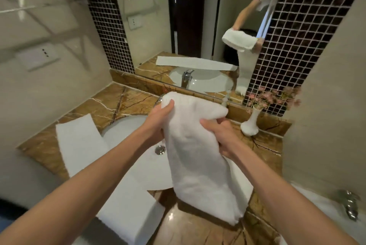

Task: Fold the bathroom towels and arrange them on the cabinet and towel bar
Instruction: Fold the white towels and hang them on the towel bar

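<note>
Our left hand point(158, 119) is closed on the upper left edge of the white towel point(198, 157), thumb laid over the top corner and fingers tucked behind the cloth. Our right hand point(218, 136) sits a little lower on the opposite edge, fingers curled into the fabric and bunching it. Between the two hands the towel is held up as a long folded band: its top rounds over just above the left hand, and the rest hangs down towards us, past both wrists, with the lower end over the front of the bench point(111, 104); we cannot tell whether it touches there. Under the hands lies the white sink point(126, 130), its metal drain point(160, 149) just below the left wrist. The faucet point(158, 100) shows only as a sliver beside the left thumb, mostly hidden by the towel. To the left of the left forearm a second towel point(79, 141) lies flat as a long strip, crossing the bench and the sink rim and running down towards us. Beyond the right hand, near the wall, a white vase point(250, 126) of pink flowers point(273, 98) stands upright on the bench. Past the hands the mirror point(150, 27) reflects the towels and sink.
</note>
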The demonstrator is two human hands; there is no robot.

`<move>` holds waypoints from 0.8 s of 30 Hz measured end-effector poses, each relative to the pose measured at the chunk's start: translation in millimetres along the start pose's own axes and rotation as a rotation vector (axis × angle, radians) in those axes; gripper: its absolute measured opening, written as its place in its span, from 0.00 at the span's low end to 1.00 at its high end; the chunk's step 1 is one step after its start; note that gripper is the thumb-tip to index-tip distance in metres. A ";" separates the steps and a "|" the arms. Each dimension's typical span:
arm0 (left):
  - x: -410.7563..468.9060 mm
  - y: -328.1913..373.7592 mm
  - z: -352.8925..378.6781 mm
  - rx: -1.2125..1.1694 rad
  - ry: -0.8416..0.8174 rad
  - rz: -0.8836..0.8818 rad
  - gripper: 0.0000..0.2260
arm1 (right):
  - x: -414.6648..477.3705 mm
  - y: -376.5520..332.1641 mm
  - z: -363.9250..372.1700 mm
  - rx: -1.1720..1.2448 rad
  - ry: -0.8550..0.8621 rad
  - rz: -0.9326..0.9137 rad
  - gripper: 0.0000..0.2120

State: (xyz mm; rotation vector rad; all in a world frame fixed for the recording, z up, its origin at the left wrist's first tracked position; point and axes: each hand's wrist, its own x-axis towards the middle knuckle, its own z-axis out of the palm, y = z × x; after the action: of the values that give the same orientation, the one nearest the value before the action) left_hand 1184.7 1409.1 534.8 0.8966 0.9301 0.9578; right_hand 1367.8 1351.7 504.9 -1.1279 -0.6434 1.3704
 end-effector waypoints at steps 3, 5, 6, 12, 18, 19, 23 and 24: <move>-18.9 28.8 -27.7 -0.001 0.031 0.128 0.18 | 6.7 -18.8 44.1 -0.061 -0.135 -0.083 0.18; -33.2 50.7 -45.4 -0.006 0.052 0.212 0.17 | 5.9 -35.5 74.4 -0.101 -0.231 -0.115 0.18; -40.7 61.8 -52.8 -0.004 0.087 0.249 0.17 | 4.8 -43.9 89.0 -0.121 -0.275 -0.123 0.17; -93.2 116.3 -76.8 0.032 0.120 0.434 0.10 | -15.8 -92.6 164.8 -0.259 -0.387 -0.295 0.13; -142.5 180.1 -70.2 -0.031 0.129 0.552 0.14 | -51.8 -160.8 215.1 -0.450 -0.425 -0.517 0.12; -148.8 191.1 -68.3 -0.031 0.118 0.564 0.14 | -59.7 -170.2 221.4 -0.468 -0.427 -0.545 0.13; -173.1 235.0 -58.2 -0.063 0.026 0.603 0.17 | -91.8 -202.4 238.0 -0.448 -0.432 -0.636 0.19; -179.7 245.6 -55.3 -0.071 -0.007 0.618 0.16 | -98.6 -209.1 240.9 -0.438 -0.437 -0.651 0.19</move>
State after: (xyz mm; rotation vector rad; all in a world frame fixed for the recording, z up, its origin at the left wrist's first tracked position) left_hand 1018.4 1329.1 783.0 1.1534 0.6098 1.4991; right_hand 1225.8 1349.3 807.0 -0.8258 -1.5350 0.9190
